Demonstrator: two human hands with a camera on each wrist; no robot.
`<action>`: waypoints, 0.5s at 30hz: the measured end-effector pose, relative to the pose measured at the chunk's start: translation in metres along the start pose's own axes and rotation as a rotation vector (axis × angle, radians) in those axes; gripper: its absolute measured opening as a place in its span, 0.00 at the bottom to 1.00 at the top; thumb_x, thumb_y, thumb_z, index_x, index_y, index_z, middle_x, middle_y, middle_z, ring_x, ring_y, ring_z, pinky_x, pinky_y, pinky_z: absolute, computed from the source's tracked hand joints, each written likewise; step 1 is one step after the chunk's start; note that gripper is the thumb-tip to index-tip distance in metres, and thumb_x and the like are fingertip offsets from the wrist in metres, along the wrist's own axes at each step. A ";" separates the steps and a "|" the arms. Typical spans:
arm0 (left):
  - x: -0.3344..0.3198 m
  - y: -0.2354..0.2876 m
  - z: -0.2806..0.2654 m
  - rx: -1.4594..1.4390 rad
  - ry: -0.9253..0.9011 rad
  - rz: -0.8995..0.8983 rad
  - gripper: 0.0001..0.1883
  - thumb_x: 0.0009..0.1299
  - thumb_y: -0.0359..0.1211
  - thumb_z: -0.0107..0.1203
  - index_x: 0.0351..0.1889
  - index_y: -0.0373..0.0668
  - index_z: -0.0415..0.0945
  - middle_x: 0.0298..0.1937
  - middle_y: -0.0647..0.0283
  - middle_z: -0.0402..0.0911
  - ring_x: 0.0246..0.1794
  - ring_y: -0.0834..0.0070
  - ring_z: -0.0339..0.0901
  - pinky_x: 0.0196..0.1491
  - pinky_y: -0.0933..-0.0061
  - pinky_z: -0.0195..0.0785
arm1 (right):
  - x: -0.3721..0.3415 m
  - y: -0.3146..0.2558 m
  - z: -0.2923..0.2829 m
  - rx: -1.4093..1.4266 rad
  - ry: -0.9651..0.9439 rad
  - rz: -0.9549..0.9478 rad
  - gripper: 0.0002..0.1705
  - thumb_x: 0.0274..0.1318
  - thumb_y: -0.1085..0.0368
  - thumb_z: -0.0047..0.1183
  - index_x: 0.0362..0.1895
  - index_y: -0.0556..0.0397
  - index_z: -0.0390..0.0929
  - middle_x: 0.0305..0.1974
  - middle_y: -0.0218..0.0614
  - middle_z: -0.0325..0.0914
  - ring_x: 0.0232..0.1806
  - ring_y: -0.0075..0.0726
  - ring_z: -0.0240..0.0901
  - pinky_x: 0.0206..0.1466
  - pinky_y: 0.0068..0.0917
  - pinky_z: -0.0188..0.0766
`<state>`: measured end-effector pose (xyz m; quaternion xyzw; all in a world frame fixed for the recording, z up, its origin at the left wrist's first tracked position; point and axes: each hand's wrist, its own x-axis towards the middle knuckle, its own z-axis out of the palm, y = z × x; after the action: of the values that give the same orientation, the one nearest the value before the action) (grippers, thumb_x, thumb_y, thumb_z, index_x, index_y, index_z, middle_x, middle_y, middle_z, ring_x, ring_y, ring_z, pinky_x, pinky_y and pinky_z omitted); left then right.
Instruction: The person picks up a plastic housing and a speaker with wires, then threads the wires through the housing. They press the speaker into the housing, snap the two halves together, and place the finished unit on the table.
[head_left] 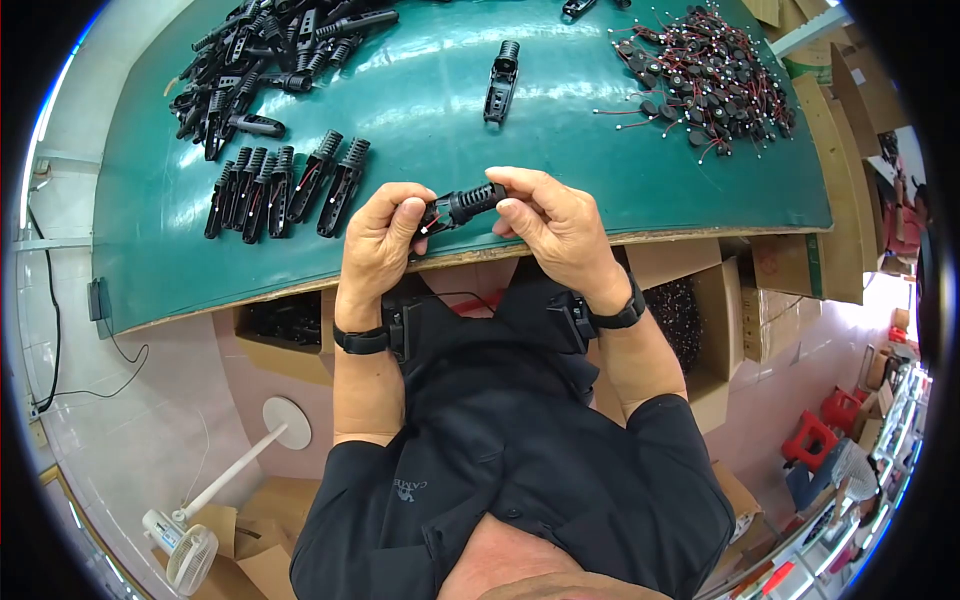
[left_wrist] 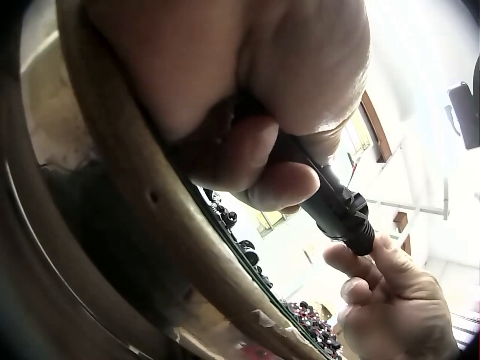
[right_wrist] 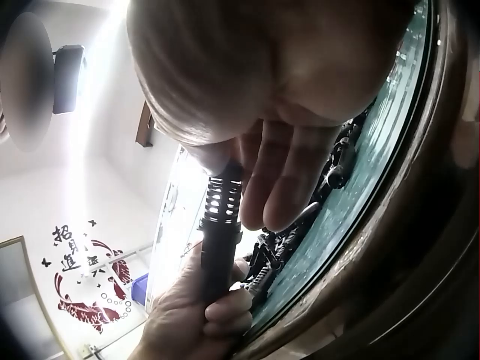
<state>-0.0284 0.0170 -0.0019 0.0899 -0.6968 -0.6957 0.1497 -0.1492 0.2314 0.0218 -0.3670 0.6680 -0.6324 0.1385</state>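
Observation:
A black plastic housing (head_left: 472, 203) with a slotted, ribbed cylindrical end is held between both hands over the table's front edge. My left hand (head_left: 380, 240) grips its wider body, where a red wire with a small white connector shows. At the ribbed end, my right hand (head_left: 558, 225) pinches the tip between thumb and fingers. The left wrist view shows the housing (left_wrist: 337, 214) slanting from the left fingers to the right hand (left_wrist: 397, 307). In the right wrist view, the left hand (right_wrist: 187, 315) wraps the body; the slots of the ribbed end (right_wrist: 223, 199) face the camera.
Several similar housings (head_left: 262, 195) stand in a row at left on the green table (head_left: 430, 120), behind them a heap of housings (head_left: 290, 50). One lone housing (head_left: 502, 85) lies further back. At right is a pile of small round black parts with red wires (head_left: 710, 90).

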 end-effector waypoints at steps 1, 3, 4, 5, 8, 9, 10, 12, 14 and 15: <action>0.000 0.000 0.000 0.006 0.001 0.004 0.14 0.84 0.42 0.56 0.51 0.41 0.81 0.38 0.66 0.84 0.25 0.86 0.72 0.27 0.86 0.64 | 0.000 0.000 0.000 -0.004 0.004 -0.002 0.18 0.74 0.66 0.59 0.63 0.56 0.82 0.41 0.33 0.85 0.35 0.23 0.84 0.39 0.20 0.81; 0.001 -0.001 -0.001 0.006 0.002 -0.001 0.14 0.84 0.42 0.56 0.51 0.41 0.81 0.38 0.66 0.84 0.24 0.87 0.71 0.27 0.86 0.64 | 0.001 0.006 0.001 -0.051 0.012 -0.060 0.18 0.74 0.66 0.60 0.63 0.55 0.82 0.43 0.33 0.86 0.36 0.23 0.84 0.40 0.21 0.81; 0.001 -0.001 -0.001 0.008 0.002 -0.007 0.14 0.84 0.42 0.56 0.51 0.41 0.81 0.38 0.66 0.84 0.24 0.87 0.70 0.27 0.86 0.64 | 0.001 0.010 0.001 -0.097 0.023 -0.118 0.18 0.74 0.65 0.60 0.63 0.55 0.82 0.44 0.34 0.86 0.36 0.24 0.84 0.41 0.21 0.81; 0.001 -0.001 -0.001 0.010 0.001 -0.013 0.14 0.84 0.42 0.56 0.50 0.40 0.81 0.38 0.67 0.84 0.24 0.87 0.70 0.27 0.86 0.63 | 0.002 0.012 0.002 -0.142 0.033 -0.176 0.18 0.74 0.65 0.60 0.63 0.55 0.82 0.46 0.35 0.87 0.37 0.24 0.84 0.42 0.21 0.81; 0.001 -0.001 0.000 0.013 0.003 -0.014 0.14 0.84 0.42 0.56 0.50 0.40 0.81 0.37 0.67 0.84 0.24 0.87 0.69 0.27 0.85 0.63 | 0.002 0.010 0.001 -0.148 0.009 -0.131 0.19 0.73 0.64 0.60 0.64 0.55 0.82 0.49 0.36 0.88 0.38 0.24 0.84 0.43 0.22 0.81; 0.001 0.000 0.000 0.015 0.003 -0.013 0.14 0.84 0.42 0.56 0.49 0.40 0.81 0.37 0.67 0.84 0.24 0.87 0.69 0.27 0.85 0.63 | 0.002 0.010 0.001 -0.151 -0.002 -0.111 0.19 0.73 0.64 0.61 0.64 0.55 0.81 0.51 0.36 0.88 0.39 0.24 0.84 0.44 0.22 0.81; 0.001 0.000 -0.001 0.015 0.004 -0.012 0.14 0.84 0.42 0.56 0.49 0.40 0.81 0.37 0.67 0.84 0.24 0.87 0.69 0.27 0.85 0.63 | 0.002 0.010 0.002 -0.151 -0.003 -0.113 0.19 0.73 0.64 0.61 0.64 0.55 0.81 0.51 0.36 0.88 0.39 0.24 0.84 0.44 0.22 0.81; 0.002 0.000 -0.001 0.011 0.012 -0.010 0.14 0.84 0.42 0.56 0.49 0.40 0.82 0.36 0.67 0.83 0.23 0.87 0.69 0.26 0.85 0.63 | -0.001 0.011 0.009 -0.109 0.042 -0.083 0.20 0.72 0.65 0.61 0.65 0.55 0.81 0.51 0.38 0.88 0.41 0.24 0.84 0.45 0.23 0.81; 0.002 0.000 -0.001 0.009 0.016 -0.009 0.14 0.84 0.41 0.56 0.49 0.40 0.82 0.36 0.67 0.83 0.23 0.88 0.69 0.26 0.85 0.62 | -0.004 0.012 0.016 -0.088 0.065 -0.069 0.21 0.72 0.65 0.61 0.65 0.55 0.81 0.51 0.39 0.88 0.41 0.25 0.84 0.45 0.23 0.81; 0.003 -0.001 0.000 0.003 0.027 -0.006 0.13 0.84 0.41 0.56 0.49 0.40 0.82 0.34 0.69 0.82 0.23 0.88 0.69 0.26 0.85 0.62 | -0.005 0.012 0.020 -0.143 0.103 -0.122 0.22 0.72 0.66 0.61 0.66 0.56 0.80 0.53 0.41 0.88 0.42 0.28 0.85 0.46 0.24 0.81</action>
<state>-0.0307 0.0157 -0.0023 0.1017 -0.6954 -0.6939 0.1570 -0.1366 0.2187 0.0062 -0.3829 0.6941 -0.6083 0.0384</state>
